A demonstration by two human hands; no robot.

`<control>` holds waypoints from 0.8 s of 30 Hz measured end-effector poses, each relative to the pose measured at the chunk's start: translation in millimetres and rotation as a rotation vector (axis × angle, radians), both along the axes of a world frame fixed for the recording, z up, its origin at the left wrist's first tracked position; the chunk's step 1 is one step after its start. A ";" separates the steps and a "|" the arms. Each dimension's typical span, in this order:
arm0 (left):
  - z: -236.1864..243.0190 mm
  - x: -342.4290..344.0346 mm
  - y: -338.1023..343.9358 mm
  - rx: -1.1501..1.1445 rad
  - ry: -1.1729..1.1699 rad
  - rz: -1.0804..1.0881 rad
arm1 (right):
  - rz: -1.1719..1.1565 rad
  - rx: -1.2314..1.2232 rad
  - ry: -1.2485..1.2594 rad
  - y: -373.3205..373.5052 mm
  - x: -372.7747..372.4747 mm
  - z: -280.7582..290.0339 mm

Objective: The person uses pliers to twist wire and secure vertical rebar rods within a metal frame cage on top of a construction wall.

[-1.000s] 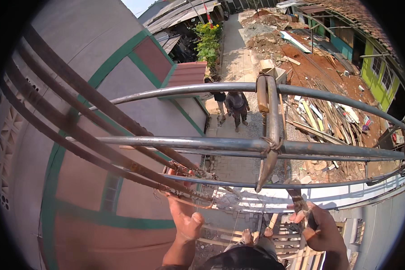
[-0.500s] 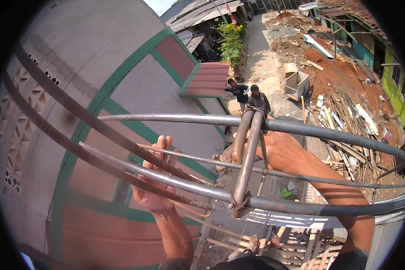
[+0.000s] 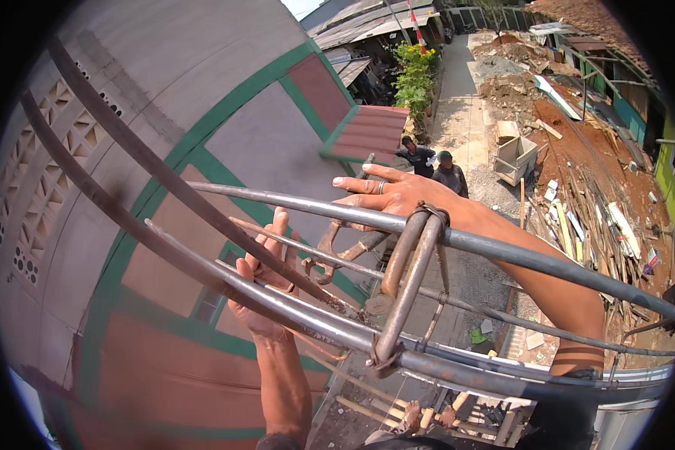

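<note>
I look down through a frame of grey steel pipes and rusty curved rods. My left hand (image 3: 266, 281) is raised behind the lower pipe (image 3: 457, 371), palm flat, fingers up and spread, touching a thin rod. My right hand (image 3: 386, 196) reaches over the upper pipe (image 3: 517, 255), its top fingers stretched left, a ring on one. Rusty pincers (image 3: 337, 251) hang under that hand, their handles running up into its palm. A bent rod loop (image 3: 409, 289) hooks over the upper pipe and ties down to the lower one.
Long curved rods (image 3: 150, 161) sweep up to the left. Far below, two people (image 3: 435, 166) stand on a paved lane beside a grey wall with green bands (image 3: 225, 142) and a small red awning (image 3: 371, 131). Rubble, timber and a crate (image 3: 514, 157) lie to the right.
My left hand rose from below the pipes to the thin rod. My right hand came up from the lower right with the pincers and now lies over the upper pipe.
</note>
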State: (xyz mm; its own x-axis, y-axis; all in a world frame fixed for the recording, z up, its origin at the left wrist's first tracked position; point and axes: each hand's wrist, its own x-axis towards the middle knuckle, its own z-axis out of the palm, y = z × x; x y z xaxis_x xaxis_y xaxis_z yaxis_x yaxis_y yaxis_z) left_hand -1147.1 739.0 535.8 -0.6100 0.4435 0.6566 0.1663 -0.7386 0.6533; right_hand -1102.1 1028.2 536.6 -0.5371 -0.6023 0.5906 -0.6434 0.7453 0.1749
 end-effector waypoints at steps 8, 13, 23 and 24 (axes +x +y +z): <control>-0.7 4.2 -6.6 -0.034 -0.058 -0.036 | 0.067 0.027 0.136 -4.6 -5.2 31.3; 5.7 9.6 -3.8 -0.115 -0.082 -0.039 | 0.103 0.100 0.377 -4.5 -25.0 40.3; -1.0 -5.7 -8.6 -0.121 -0.007 -0.060 | 0.067 0.056 0.337 -4.8 -14.1 45.4; -0.3 -4.5 -9.0 -0.119 -0.013 -0.064 | 0.063 0.057 0.330 -5.2 -11.2 45.9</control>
State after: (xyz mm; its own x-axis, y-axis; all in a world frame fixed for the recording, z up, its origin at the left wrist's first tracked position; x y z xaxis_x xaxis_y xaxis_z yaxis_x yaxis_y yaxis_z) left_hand -1151.6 730.0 535.5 -0.5865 0.5562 0.5888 0.1120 -0.6643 0.7390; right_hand -1113.3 1023.0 582.5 -0.2834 -0.6655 0.6905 -0.5897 0.6887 0.4218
